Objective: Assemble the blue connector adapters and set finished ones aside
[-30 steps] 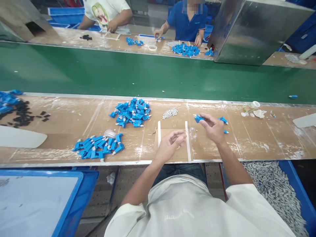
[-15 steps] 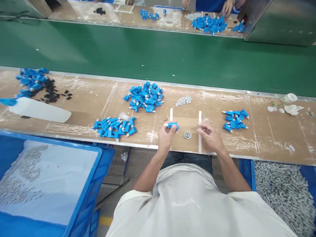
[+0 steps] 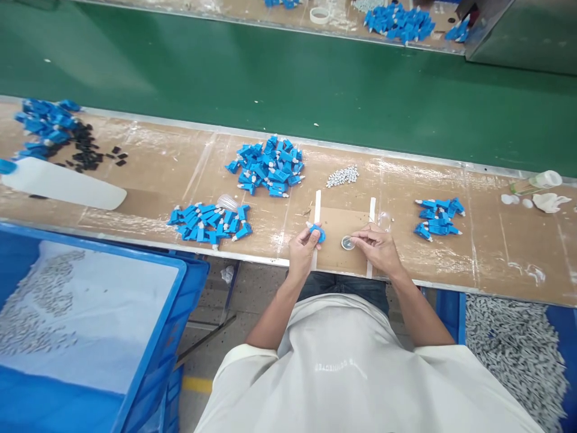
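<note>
My left hand pinches a small blue plastic part with a whitish tip, just above the bench. To its right, my right hand has thumb and fingertips closed at the rim of a small round dish with dark contents. Whether anything is between those fingertips is too small to make out. Both hands are over a brown patch of bench between two white tape strips. Beyond them lie a heap of blue parts and a little pile of small whitish pieces.
More blue parts lie left, others right. A white bottle lies near black pieces. A green belt runs behind the bench. Blue crates flank me. A clear jar lies far right.
My right hand has moved left and down to the round dish. The blue part in my left hand is now tilted differently. The whole view has shifted, so co-workers' hands have left the top.
</note>
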Action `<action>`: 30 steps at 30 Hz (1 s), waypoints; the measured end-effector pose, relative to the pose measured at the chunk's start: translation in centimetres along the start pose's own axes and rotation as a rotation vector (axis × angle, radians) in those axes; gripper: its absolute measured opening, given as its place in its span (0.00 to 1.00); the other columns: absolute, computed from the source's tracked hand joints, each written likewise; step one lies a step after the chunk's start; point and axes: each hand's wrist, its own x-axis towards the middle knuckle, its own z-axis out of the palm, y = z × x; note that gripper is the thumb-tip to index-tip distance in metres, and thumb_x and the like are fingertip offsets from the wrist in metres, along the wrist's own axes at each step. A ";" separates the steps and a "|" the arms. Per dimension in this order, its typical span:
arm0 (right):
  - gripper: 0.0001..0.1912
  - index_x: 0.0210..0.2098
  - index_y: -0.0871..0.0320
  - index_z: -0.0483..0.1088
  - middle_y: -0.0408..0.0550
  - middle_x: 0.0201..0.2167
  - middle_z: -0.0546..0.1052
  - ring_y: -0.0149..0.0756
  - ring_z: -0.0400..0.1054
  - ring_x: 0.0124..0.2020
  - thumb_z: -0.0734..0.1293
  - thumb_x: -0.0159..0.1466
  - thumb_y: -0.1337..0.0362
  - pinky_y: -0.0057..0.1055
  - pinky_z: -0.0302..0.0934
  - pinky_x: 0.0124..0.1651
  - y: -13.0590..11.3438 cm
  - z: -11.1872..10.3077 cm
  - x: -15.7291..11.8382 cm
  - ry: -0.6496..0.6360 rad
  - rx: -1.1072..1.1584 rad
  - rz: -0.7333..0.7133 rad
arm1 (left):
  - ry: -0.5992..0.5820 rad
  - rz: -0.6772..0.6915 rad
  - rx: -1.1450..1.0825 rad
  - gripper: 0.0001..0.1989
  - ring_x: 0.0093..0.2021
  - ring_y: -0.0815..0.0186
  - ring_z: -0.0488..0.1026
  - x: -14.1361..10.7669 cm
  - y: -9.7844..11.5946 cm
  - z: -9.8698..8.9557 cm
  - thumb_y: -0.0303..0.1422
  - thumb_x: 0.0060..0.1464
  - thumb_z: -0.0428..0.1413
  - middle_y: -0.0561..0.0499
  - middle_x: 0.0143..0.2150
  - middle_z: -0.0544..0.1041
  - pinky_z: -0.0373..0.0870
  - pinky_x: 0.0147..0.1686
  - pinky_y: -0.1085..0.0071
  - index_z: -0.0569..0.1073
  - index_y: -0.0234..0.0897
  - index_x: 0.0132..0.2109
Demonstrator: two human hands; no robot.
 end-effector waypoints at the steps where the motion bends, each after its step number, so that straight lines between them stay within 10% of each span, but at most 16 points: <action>1: 0.15 0.35 0.53 0.83 0.46 0.28 0.77 0.35 0.67 0.27 0.70 0.66 0.49 0.32 0.63 0.29 -0.3 0.0 0.0 -0.014 -0.044 -0.056 | -0.011 -0.013 -0.016 0.27 0.26 0.75 0.67 0.0 0.0 0.0 0.50 0.41 0.72 0.53 0.29 0.77 0.61 0.25 0.76 0.84 0.34 0.43; 8: 0.11 0.36 0.54 0.78 0.46 0.30 0.73 0.36 0.68 0.31 0.65 0.72 0.63 0.33 0.64 0.34 -1.6 0.2 0.1 -0.015 -0.209 -0.348 | -0.144 -0.113 -0.102 0.25 0.29 0.73 0.70 -0.4 1.1 -0.1 0.47 0.46 0.71 0.53 0.30 0.75 0.65 0.26 0.77 0.82 0.33 0.45; 30: 0.05 0.42 0.52 0.75 0.48 0.36 0.82 0.40 0.77 0.37 0.66 0.71 0.62 0.38 0.73 0.39 -6.5 -2.4 -1.5 0.181 0.046 -0.218 | -0.425 -0.423 -0.191 0.27 0.26 0.71 0.75 -2.3 1.7 1.4 0.47 0.42 0.73 0.51 0.29 0.78 0.72 0.27 0.76 0.76 0.32 0.41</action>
